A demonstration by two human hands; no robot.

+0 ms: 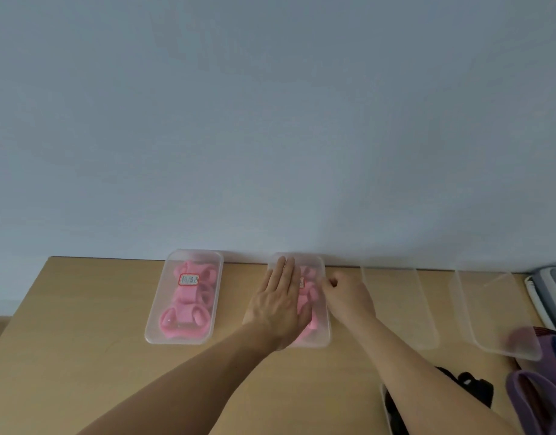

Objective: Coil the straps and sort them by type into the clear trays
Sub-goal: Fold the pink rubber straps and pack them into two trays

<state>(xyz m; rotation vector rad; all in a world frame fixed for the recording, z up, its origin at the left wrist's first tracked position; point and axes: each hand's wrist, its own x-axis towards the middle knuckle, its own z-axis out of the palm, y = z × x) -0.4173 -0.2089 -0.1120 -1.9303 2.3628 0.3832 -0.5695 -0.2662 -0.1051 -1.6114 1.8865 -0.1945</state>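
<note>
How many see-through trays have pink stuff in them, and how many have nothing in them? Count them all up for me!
Clear plastic trays with pink coiled straps inside: 2
Clear plastic trays that look empty: 2
Total trays: 4

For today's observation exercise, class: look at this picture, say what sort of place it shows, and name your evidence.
Probably a plain indoor sorting or packing workstation. A bare wooden table stands against a blank wall. A row of clear trays lines its far edge, and the leftmost tray is labelled and holds coiled pink straps.
</note>
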